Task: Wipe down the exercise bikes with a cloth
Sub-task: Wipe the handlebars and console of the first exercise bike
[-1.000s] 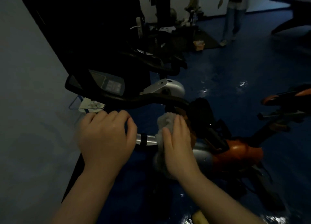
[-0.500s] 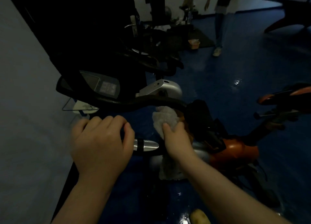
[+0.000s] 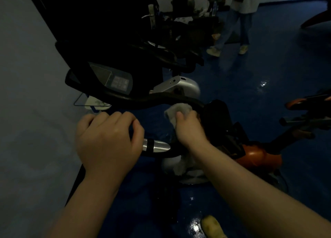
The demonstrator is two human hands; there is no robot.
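An exercise bike with a black handlebar, a console screen and an orange body stands right in front of me. My left hand is closed around the near handlebar grip, beside its silver pulse sensor. My right hand grips a light grey cloth and presses it against the bike's column just under the handlebar's far bend. The cloth's lower end hangs below my wrist.
A pale wall runs close on the left. A second bike's silver housing stands behind. Another orange machine juts in at the right. A person stands at the back on the shiny blue floor. My shoe shows below.
My right hand has slid the cloth up and forward along the column toward the handlebar. My left hand stays on the grip. The person at the back has stepped nearer.
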